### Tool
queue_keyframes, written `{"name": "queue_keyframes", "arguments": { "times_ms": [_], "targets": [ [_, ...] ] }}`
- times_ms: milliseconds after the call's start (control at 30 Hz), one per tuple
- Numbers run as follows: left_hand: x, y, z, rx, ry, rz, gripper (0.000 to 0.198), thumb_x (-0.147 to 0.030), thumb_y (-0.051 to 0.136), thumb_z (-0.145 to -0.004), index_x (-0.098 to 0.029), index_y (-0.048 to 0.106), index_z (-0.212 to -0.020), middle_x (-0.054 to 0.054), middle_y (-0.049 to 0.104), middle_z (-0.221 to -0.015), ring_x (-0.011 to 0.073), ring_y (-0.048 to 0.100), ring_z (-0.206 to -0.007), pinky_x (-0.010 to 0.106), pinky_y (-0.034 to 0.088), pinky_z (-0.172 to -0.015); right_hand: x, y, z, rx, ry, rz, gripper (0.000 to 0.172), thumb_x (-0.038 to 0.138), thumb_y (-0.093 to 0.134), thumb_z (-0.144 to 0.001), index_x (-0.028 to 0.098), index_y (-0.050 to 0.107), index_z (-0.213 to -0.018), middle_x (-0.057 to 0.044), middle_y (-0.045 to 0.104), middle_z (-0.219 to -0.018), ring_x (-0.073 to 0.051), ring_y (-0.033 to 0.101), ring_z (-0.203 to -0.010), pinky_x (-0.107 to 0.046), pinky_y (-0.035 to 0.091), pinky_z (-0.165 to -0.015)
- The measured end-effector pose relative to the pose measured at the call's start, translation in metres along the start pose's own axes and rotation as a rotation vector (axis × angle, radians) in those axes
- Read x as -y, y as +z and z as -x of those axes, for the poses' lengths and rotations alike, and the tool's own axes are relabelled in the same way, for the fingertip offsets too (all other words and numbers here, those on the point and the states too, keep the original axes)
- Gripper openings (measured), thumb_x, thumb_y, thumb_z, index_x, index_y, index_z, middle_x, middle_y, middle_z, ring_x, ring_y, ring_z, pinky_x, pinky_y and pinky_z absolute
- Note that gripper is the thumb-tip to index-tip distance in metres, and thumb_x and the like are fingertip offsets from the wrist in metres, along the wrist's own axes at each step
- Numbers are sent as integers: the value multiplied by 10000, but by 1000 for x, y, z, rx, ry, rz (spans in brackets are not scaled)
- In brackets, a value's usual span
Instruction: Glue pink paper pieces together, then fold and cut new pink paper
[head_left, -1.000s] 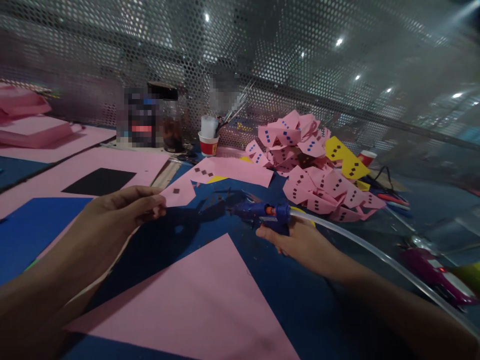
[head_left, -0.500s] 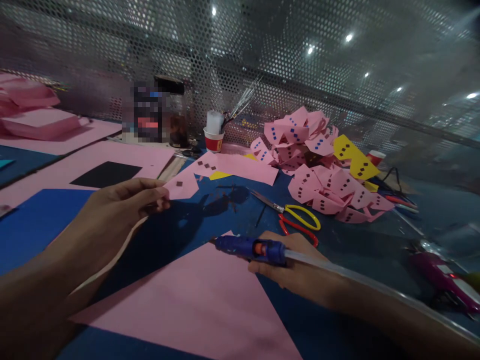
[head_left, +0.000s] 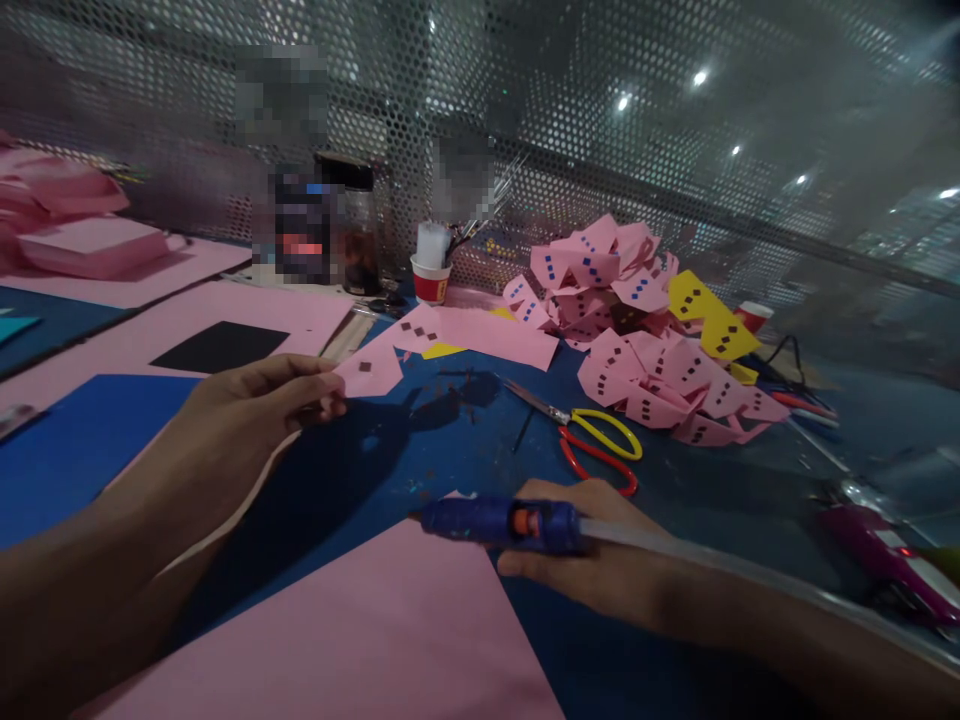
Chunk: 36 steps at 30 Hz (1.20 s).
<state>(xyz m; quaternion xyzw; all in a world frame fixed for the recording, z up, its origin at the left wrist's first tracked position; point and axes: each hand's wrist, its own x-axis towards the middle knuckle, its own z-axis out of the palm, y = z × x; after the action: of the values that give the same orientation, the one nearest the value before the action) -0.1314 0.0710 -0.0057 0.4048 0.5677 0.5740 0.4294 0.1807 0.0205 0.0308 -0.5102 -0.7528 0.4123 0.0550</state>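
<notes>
My left hand (head_left: 255, 410) is closed, pinching the end of a pink paper piece (head_left: 379, 368) with dark square marks between thumb and fingers. Wrapped around a blue glue gun (head_left: 495, 524) is my right hand (head_left: 577, 560). A clear glue stick (head_left: 637, 537) runs out of the gun's back, and its nozzle points left, over the tip of a large pink paper sheet (head_left: 390, 630). Whether nozzle and sheet touch, I cannot tell. Beyond the gun lie scissors (head_left: 559, 415) with one yellow and one red handle.
Marked pink paper cutouts (head_left: 600, 270) are heaped at the back right, beside a yellow cutout (head_left: 709, 315). A red and white paper cup (head_left: 431, 283) stands near a dark-lidded jar (head_left: 360, 235). Blue sheets (head_left: 112, 420) lie left; a purple device (head_left: 892, 560) sits right.
My right hand and the glue gun have come lower in the view, with the nozzle slightly further left. The large pink sheet also appears lower. My left hand has hardly moved.
</notes>
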Motion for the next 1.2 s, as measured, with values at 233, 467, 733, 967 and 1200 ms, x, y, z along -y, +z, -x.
{"name": "queue_keyframes", "arguments": {
  "times_ms": [233, 467, 733, 967, 1200],
  "targets": [
    [-2, -2, 2, 29, 3, 44, 232, -328, 889, -627, -201, 770, -779, 16, 689, -818, 142, 611, -787, 226, 488, -707, -1, -8, -7, -160, 111, -192, 520, 654, 643, -928, 201, 771, -1148, -68, 768, -974, -115, 570, -605, -245, 468, -559],
    [2, -7, -2, 1, -23, 90, 249, -323, 914, -636, -206, 767, -800, 5, 695, -803, 127, 631, -760, 199, 509, -684, 2, -12, -18, -228, 3, -245, 482, 607, 669, -929, 194, 773, -1156, -78, 767, -1067, -90, 552, -573, -233, 488, -537],
    [-7, -9, -8, -46, -59, 139, 349, -317, 940, -506, -192, 754, -773, 15, 710, -804, 158, 665, -783, 229, 544, -692, 18, 3, -32, -113, -36, -229, 473, 588, 663, -934, 240, 715, -1250, -36, 748, -1048, -104, 583, -625, -210, 444, -520],
    [-7, -14, -11, -7, 15, 141, 312, -306, 915, -566, -173, 756, -799, 25, 706, -798, 161, 643, -765, 264, 520, -697, 16, 1, -24, -137, -2, 0, 475, 662, 599, -951, 234, 751, -1090, -4, 700, -803, -146, 590, -663, -250, 423, -589],
    [0, -17, -16, 15, 63, 134, 220, -307, 884, -698, -162, 759, -806, 30, 696, -797, 170, 650, -800, 305, 511, -751, 8, -1, -10, -176, 55, 111, 392, 602, 625, -954, 227, 741, -951, 14, 640, -681, -144, 547, -638, -257, 392, -603]
  ]
}}
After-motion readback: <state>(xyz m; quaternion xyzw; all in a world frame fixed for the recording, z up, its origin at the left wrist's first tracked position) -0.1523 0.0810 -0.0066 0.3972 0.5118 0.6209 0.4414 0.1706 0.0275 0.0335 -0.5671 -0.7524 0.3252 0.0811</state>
